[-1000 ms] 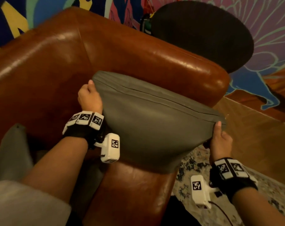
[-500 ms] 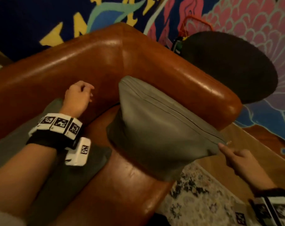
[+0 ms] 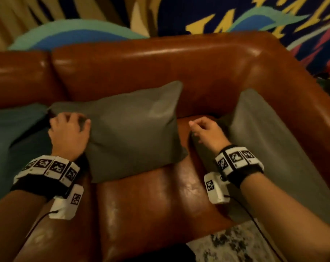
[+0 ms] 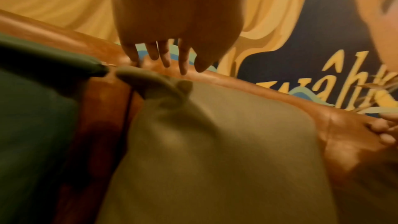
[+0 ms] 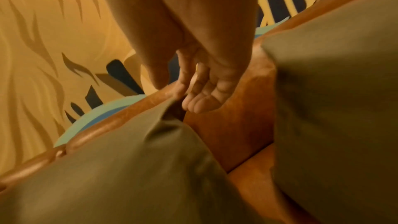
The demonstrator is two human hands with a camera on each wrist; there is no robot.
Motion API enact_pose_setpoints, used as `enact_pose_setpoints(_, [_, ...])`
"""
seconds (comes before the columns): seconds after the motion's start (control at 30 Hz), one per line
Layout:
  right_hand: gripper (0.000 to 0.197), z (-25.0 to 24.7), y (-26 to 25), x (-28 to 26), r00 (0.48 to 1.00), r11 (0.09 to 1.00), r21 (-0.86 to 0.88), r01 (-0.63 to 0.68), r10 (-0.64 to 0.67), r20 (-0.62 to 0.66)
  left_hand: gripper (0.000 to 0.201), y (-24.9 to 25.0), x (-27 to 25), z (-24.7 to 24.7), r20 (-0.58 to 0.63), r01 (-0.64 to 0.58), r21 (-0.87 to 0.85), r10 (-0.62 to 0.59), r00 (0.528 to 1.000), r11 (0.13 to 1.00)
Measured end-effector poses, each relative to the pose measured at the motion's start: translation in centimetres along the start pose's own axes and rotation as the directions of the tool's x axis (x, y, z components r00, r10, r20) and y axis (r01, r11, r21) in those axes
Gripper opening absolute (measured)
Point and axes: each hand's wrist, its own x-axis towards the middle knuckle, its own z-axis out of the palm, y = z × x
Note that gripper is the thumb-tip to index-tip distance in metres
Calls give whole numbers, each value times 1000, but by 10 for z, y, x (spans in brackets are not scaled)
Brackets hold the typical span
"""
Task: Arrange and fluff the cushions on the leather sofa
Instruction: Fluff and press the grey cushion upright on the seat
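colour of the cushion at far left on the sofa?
Dark teal cushion, clearest in the head view.

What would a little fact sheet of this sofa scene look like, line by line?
Place: brown leather sofa before a painted wall
Middle cushion: grey cushion leaning against the backrest
Armrest cushion: second grey cushion propped against the right armrest
Third cushion: teal cushion at the left
Left hand: left hand at the middle cushion's upper left corner, fingers spread; grip unclear
Right hand: right hand between the grey cushions, loosely curled, holding nothing
Floor: patterned rug
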Motion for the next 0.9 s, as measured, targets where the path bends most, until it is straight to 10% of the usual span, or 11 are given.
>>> enact_pose_setpoints(0.13, [46,34,-37,47,997,988,148,-46,54,-53,56,-46,26,7,-39,148,-217,-159,986,965])
enact_pose_setpoints(0.3, [87,59,-74,93,975,917,364,-164,206,-79,76,-63,69,7,241,467,-721,-447,861,511])
enact_pose_setpoints(0.37, [84,64,-84,102,956,924,329,-194,254,-149,74,-68,88,8,277,494,-740,-463,842,456])
enact_pose_setpoints(0.53, [8,45,-77,101,925,959,271,-78,171,-340,37,-75,110,-1,61,300,-690,-360,931,659])
enact_pose_setpoints(0.77, [44,44,-55,111,865,929,343,-135,279,-417,29,-42,130,-3,239,418,-791,-404,883,446])
enact_pose_setpoints(0.83, [41,54,-63,90,859,948,316,-46,199,-473,35,-28,112,-6,18,239,-774,-356,934,586])
enact_pose_setpoints(0.9, [44,74,-71,48,870,983,24,182,-149,-469,47,-9,71,1,-341,-123,-529,-78,937,840])
